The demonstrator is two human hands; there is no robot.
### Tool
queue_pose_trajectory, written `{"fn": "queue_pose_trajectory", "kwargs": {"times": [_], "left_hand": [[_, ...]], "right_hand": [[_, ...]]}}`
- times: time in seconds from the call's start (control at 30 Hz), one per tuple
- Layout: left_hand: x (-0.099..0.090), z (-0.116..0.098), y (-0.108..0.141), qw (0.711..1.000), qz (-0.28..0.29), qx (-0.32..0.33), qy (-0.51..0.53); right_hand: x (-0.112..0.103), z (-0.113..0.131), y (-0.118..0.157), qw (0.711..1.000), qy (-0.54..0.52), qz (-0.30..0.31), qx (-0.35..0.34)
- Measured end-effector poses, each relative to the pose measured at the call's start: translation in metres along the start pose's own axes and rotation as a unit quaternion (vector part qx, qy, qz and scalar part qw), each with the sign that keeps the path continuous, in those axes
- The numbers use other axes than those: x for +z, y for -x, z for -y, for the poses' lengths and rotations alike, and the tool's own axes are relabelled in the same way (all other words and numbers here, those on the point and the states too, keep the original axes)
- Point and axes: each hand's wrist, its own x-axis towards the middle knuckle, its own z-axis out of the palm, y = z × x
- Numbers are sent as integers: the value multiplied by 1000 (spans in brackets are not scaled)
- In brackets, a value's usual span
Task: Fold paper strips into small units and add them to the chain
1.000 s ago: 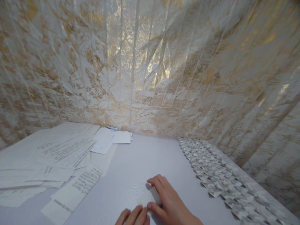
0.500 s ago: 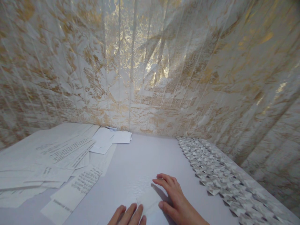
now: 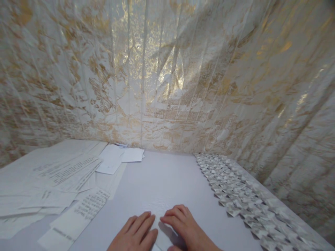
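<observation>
My left hand (image 3: 136,232) lies palm down at the bottom middle, its fingers stretched forward over a small white piece of paper (image 3: 162,240). Just to the right, my right hand (image 3: 184,226) rests at the paper's other side with its fingers bent and slightly spread, its thumb low at the frame's edge. A narrow gap separates the two hands. Only part of the paper shows between them; the rest is hidden under the fingers or below the frame.
Printed sheets (image 3: 65,170) overlap across the left side of the white table (image 3: 167,177). Blank white slips (image 3: 111,158) lie at the back left. Rows of folded paper pieces (image 3: 235,195) run down the right side. A gold-patterned curtain (image 3: 157,87) hangs behind.
My left hand has moved forward and further into view. My right hand has come down and left, closer to it. The view has shifted slightly.
</observation>
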Motion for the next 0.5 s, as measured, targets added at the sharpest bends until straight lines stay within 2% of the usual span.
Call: {"fn": "queue_pose_trajectory", "kwargs": {"times": [0.07,0.17,0.33,0.43,0.5], "left_hand": [[13,-3,-3,999,-47,-7,25],[26,-9,-8,997,-51,-29,46],[27,-10,-14,994,-96,-52,22],[15,-9,-15,996,-72,-44,22],[5,-9,-15,999,-13,-41,17]], "right_hand": [[6,-4,1,1000,9,-3,2],[17,-7,1,999,37,-22,1],[25,-6,2,994,96,-37,-24],[21,-5,4,993,108,-30,-39],[17,-4,4,993,107,-29,-41]]}}
